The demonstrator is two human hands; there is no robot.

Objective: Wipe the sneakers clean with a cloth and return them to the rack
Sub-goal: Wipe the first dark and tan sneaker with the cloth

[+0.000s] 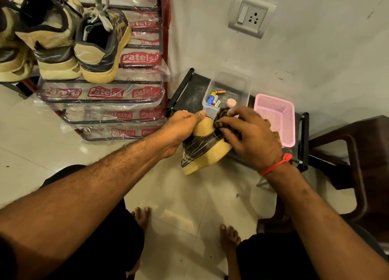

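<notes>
Tan-and-black sneaker [205, 147]: we held it in the air, just in front of the low black stand [190, 92] by the wall, its pale sole turned up and toward us.
Left hand [182, 126]: we wrapped it over one end of the shoe, fingers curled shut around it and thumb lying along the top.
Right hand [252, 136]: we kept the fingers pressed together and bent, bunching the dark striped cloth [222, 117] against the side of the shoe near its upper edge.
Step in hand: by our reading, we were in the wiping itself, working the side panel and the rim of the sole.
Rack [101, 84]: it stood to our left, still in printed plastic wrap, with the other tan sneakers [69, 41] on its upper shelf, heels toward us.
Free place: we could not tell for sure where a gap remained on that shelf.
Nearby clutter: a clear tub of batteries [216, 95] and a pink mesh basket [275, 117] sat on the stand, right behind our hands.
Next move, as we judged it: turn the shoe in the left hand to reach unwiped faces, then carry it left to the shelf.
Care needed: keep the cloth clear of the tub.
</notes>
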